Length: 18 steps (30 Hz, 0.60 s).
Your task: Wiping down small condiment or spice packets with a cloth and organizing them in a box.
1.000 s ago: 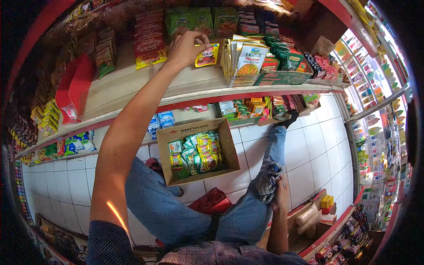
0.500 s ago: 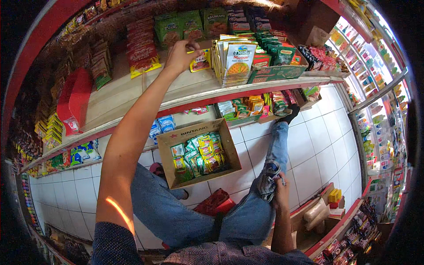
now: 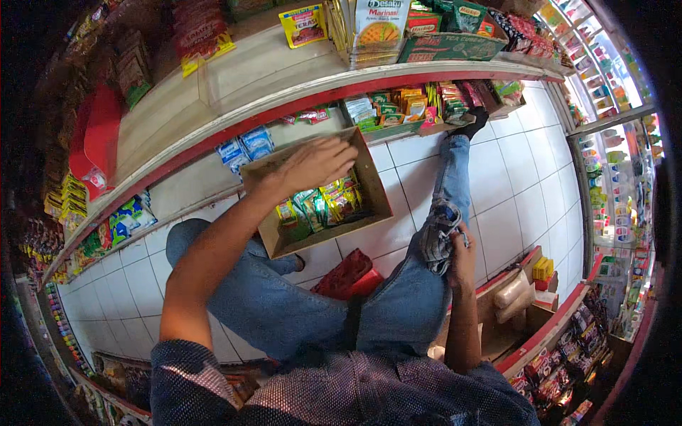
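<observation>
My left hand (image 3: 318, 165) hangs over the cardboard box (image 3: 312, 245), palm down. Its fingers are loosely stretched out, and no object shows in them. Beneath it in the box lie several small yellow and green seasoning sachets (image 3: 341, 199), partly hidden by the hand and wrist. On my right thigh my right hand (image 3: 462, 250) is closed on a crumpled grey patterned cloth (image 3: 438, 238). A yellow and red sachet (image 3: 305, 26) stands on the upper shelf, left of a stack of white and gold seasoning packets (image 3: 380, 32).
The upper shelf (image 3: 249, 60) has a red-edged front board. Below it are blue sachets (image 3: 245, 147) and a carton of mixed sachets (image 3: 398, 106). A red object (image 3: 352, 273) lies on the tiled floor between my legs. Right stands a wooden bin (image 3: 490, 334); beyond are bottle shelves (image 3: 618, 177).
My left hand has left the yellow and red sachet on the upper shelf and come down over the box. The view has tilted downward. My right hand stays on the cloth.
</observation>
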### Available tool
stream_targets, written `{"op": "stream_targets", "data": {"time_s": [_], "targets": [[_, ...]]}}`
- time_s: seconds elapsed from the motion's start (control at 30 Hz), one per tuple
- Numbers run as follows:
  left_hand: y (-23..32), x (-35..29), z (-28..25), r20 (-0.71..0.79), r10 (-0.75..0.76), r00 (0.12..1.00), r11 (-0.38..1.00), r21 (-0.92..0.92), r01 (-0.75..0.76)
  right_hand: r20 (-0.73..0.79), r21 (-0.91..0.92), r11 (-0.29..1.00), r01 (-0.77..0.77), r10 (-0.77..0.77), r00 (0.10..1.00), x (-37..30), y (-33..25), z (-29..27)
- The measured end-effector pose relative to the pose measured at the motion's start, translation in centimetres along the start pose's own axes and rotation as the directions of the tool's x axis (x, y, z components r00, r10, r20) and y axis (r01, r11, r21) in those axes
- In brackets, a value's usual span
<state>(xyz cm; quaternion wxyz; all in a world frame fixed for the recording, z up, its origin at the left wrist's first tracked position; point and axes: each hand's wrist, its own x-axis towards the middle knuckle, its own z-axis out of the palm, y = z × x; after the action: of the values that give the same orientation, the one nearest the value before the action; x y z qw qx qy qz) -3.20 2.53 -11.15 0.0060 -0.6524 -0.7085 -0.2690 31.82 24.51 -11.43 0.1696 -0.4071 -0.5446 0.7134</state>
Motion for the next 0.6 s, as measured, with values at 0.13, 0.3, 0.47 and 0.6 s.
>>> {"op": "stream_targets", "data": {"time_s": [0.13,0.3,0.47,0.6], "targets": [[-4.4,-6.3,8.8,0.584,-0.433,0.686,0.882,0.118,0.455,-0.041,-0.064,0.997,0.052,-0.055,0.998,-0.6,-0.1,0.1],[-6.8,-12.4,16.2,0.383,-0.621,0.684,0.743,0.009,0.670,-0.052,0.025,0.996,0.084,-0.083,0.995,-0.9,-0.3,0.4],[-4.3,-10.2,23.0,0.113,-0.910,0.398,0.341,-0.339,0.877,-0.130,0.022,0.998,0.064,-0.060,0.990,-1.4,-0.4,-0.4],[-6.4,-13.3,26.0,0.016,-0.951,0.309,0.282,-0.365,0.887,-0.117,0.019,0.994,0.103,-0.100,0.988,-0.8,0.4,0.4]]}}
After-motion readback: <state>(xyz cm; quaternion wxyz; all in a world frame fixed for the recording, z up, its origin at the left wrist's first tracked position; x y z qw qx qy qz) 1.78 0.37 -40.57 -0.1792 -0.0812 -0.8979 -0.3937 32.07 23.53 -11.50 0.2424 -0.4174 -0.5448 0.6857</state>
